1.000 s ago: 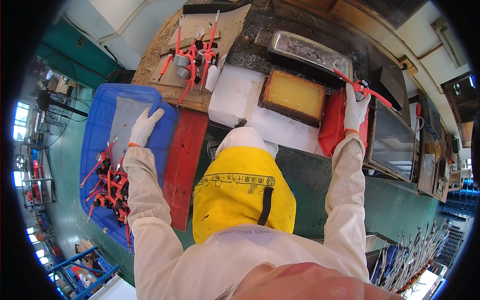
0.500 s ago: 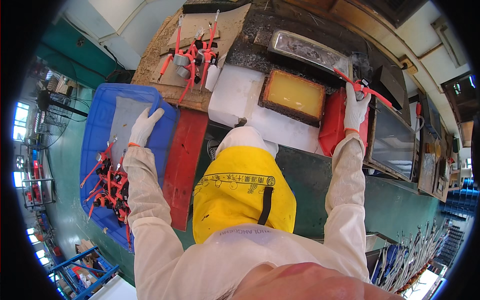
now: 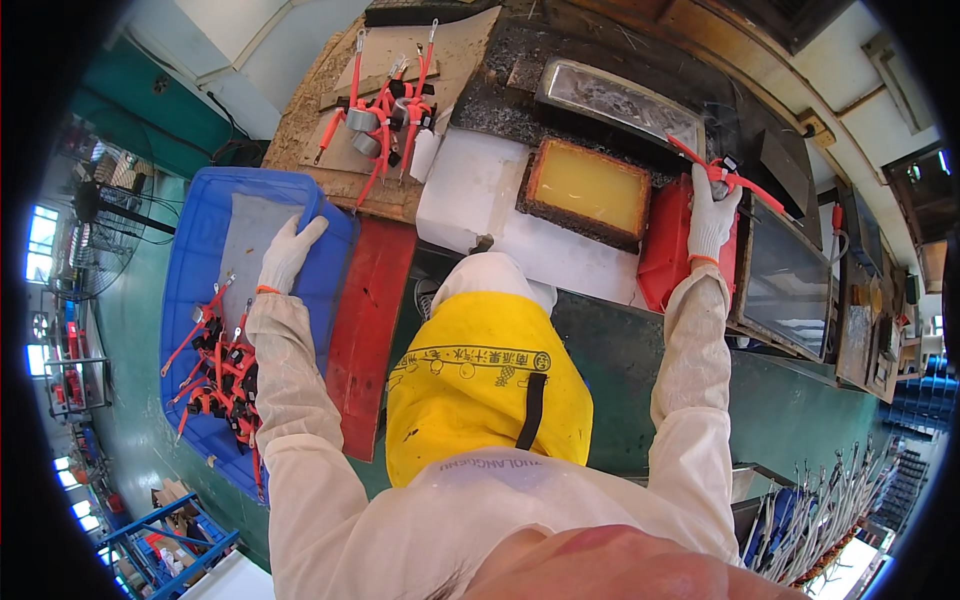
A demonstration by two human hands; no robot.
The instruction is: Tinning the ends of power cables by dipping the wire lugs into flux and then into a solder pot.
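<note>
My left hand [image 3: 288, 255], in a white glove, hangs over the blue plastic bin [image 3: 205, 255] beside its right wall. Its thumb and fingers are apart, with nothing in them. Several red cable assemblies [image 3: 225, 375] with black parts and metal lugs lie heaped in the near part of that bin. At the right, my gloved right hand [image 3: 710, 225] is closed on a red cable assembly [image 3: 758, 190] with a black part and a grey part. It holds this over the red plastic bin [image 3: 665, 245]; the fingertips are partly hidden.
More red cable assemblies [image 3: 385, 115] with grey round parts lie on the brown board at the back left. A scorched tray [image 3: 535, 210] of yellow liquid and a long metal trough [image 3: 620, 97] sit at the back. A red plank [image 3: 368, 330] runs beside the blue bin.
</note>
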